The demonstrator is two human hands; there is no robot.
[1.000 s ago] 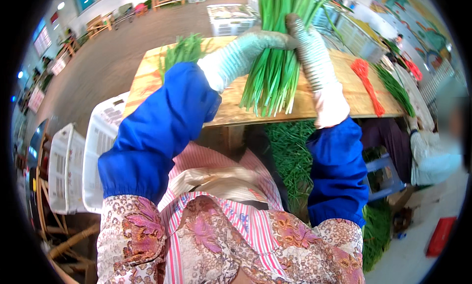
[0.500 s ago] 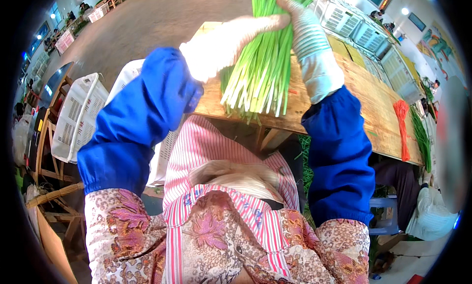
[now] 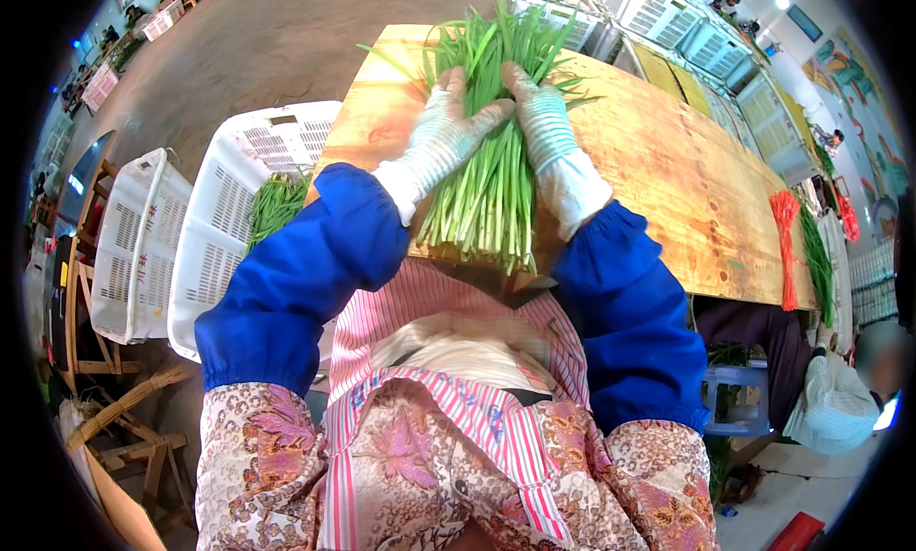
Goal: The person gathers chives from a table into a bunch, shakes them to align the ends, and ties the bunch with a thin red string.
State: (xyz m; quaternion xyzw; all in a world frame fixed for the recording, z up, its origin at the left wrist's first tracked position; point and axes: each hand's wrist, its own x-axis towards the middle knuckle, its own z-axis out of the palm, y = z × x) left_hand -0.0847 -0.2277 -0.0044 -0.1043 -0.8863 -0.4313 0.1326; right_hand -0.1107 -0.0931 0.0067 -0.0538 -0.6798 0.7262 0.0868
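A thick bundle of garlic chives (image 3: 485, 203) rests on the wooden table (image 3: 658, 169) in front of me. Its pale cut ends point toward me at the near edge, and its green leaf tips spread out on the far side. My left hand (image 3: 446, 126), in a striped work glove, clasps the bundle from the left. From the right, my right hand (image 3: 542, 126), gloved the same way, presses round it. Both thumbs lie over the top of the stems, close together. The fingers' undersides are hidden by the leaves.
A white slatted crate (image 3: 205, 250) left of the table contains more chives (image 3: 277, 206); another crate (image 3: 119, 250) stands beside it. Red ties (image 3: 785, 250) and green chives (image 3: 817, 265) hang at the table's right end. A person (image 3: 835, 403) sits there near a blue stool (image 3: 739, 398).
The bundle has come down and toward me from a raised position onto the table. Both hands stay on it, and its leaf tips are now in view.
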